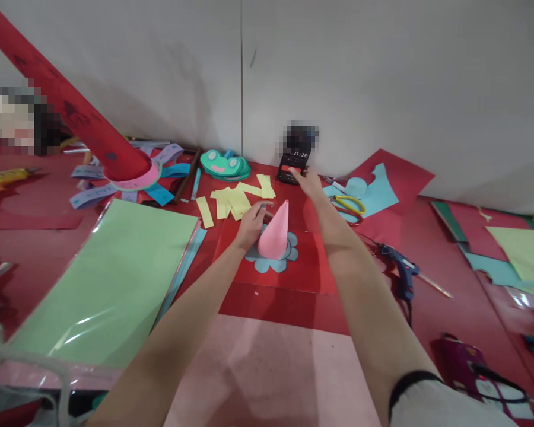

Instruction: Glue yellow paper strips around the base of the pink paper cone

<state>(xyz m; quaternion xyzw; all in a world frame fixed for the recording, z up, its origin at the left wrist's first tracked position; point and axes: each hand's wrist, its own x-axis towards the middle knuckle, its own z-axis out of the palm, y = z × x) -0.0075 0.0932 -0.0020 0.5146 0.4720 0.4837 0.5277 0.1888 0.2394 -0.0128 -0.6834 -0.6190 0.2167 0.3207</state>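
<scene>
A pink paper cone (pixel 273 236) stands point up on blue scalloped paper shapes (pixel 267 265), which lie on a red sheet (pixel 309 270). Just left of the cone is my left hand (pixel 250 225), its fingers closed round something small and dark that I cannot make out. My right hand (pixel 310 182) reaches past the cone to a dark phone (pixel 289 169) propped against the wall, a finger on its lit screen. The fingers of that hand are apart and it holds nothing. Yellow paper strips (pixel 235 200) are scattered behind my left hand.
Green frog-face cutouts (pixel 225 166) lie by the wall. A large green sheet (pixel 111 284) and a tall red tube (pixel 75 112) are at left. Yellow-handled scissors (pixel 350 204), blue paper scraps (pixel 380 193), a blue glue gun (pixel 403 267) and a purple box (pixel 463 362) lie at right.
</scene>
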